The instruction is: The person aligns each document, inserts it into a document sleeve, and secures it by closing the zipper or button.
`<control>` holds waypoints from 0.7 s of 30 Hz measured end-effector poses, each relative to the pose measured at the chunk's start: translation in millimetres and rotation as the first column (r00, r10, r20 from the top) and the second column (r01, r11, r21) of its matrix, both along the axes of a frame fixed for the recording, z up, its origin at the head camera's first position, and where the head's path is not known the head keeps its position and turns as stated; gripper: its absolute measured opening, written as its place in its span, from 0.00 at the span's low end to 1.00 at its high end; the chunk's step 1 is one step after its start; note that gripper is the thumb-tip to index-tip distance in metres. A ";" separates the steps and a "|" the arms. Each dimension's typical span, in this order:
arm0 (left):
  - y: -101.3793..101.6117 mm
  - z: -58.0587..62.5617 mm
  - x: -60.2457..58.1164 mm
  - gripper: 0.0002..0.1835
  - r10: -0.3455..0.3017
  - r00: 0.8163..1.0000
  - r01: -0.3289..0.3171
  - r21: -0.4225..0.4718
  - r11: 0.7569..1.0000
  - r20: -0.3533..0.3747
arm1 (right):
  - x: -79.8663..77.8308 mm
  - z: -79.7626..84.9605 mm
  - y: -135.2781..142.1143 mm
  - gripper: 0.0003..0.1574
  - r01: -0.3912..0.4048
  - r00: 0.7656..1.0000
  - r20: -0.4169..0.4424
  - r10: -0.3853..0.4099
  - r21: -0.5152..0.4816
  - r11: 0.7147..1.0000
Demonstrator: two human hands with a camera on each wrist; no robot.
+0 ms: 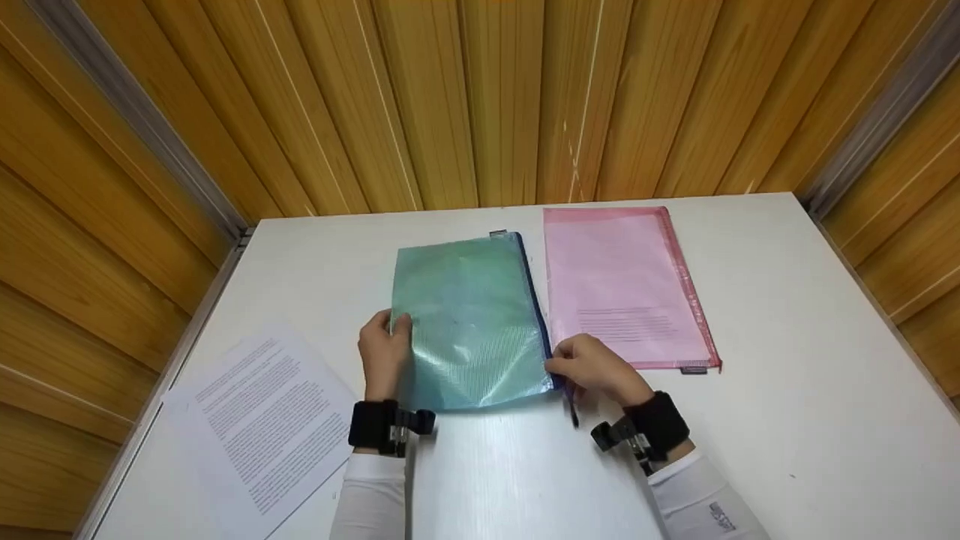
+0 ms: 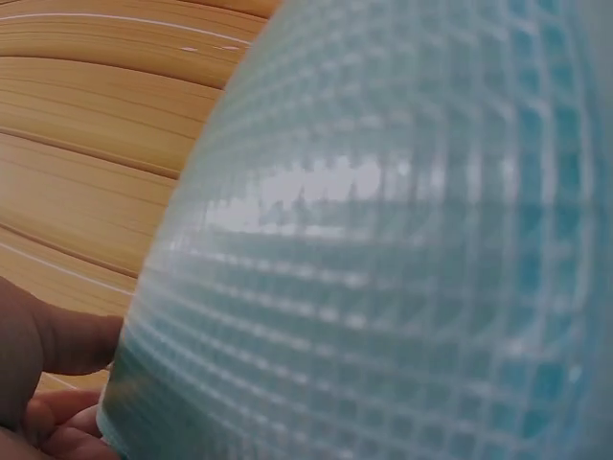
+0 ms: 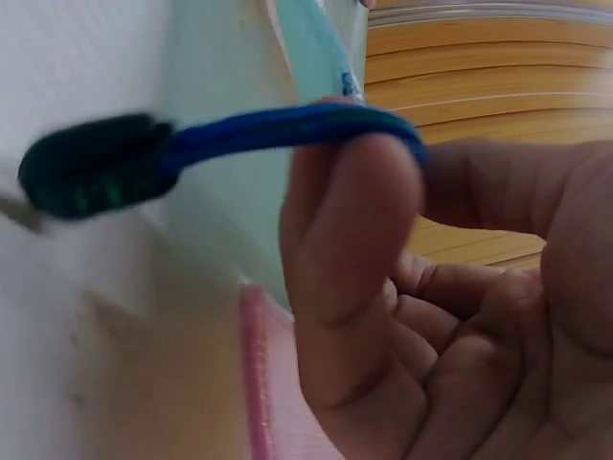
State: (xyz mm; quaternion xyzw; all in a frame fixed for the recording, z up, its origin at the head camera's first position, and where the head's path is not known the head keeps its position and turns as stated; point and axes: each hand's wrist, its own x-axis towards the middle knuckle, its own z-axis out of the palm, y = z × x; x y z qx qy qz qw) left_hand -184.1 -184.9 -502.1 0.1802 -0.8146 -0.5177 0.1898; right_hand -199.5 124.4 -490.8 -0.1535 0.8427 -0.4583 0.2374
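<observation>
The green pouch (image 1: pixel 469 300) partly hides the left grip (image 1: pixel 384 351).

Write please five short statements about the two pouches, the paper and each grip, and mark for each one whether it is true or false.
1. The left grip holds the left edge of the green pouch. True.
2. The pink pouch lies to the right of the green pouch. True.
3. The right grip holds the pink pouch. False: the right grip holds a blue cord.
4. The printed paper lies to the right of both pouches. False: the printed paper lies to the left of both.
5. The pink pouch is held up in the air. False: the pink pouch lies on the table.
</observation>
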 end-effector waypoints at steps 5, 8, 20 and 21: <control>-2.3 -1.7 -0.8 0.23 -0.098 0.989 0.096 0.025 0.995 0.111 | -1.4 -6.2 -3.5 0.16 0.076 0.997 0.023 -0.075 -0.019 0.997; -4.9 -1.9 0.1 0.25 -0.130 0.975 0.133 -0.002 0.991 0.179 | -2.0 -9.7 -6.1 0.16 0.114 0.993 0.023 -0.113 -0.039 0.993; -17.7 7.6 9.6 0.31 -0.146 0.921 0.201 -0.118 0.972 0.362 | 1.7 -19.4 -24.0 0.10 0.245 0.969 0.020 -0.245 -0.133 0.960; -18.0 7.8 9.9 0.31 -0.148 0.922 0.203 -0.120 0.972 0.359 | 2.1 -19.9 -26.1 0.10 0.265 0.964 0.003 -0.267 -0.139 0.954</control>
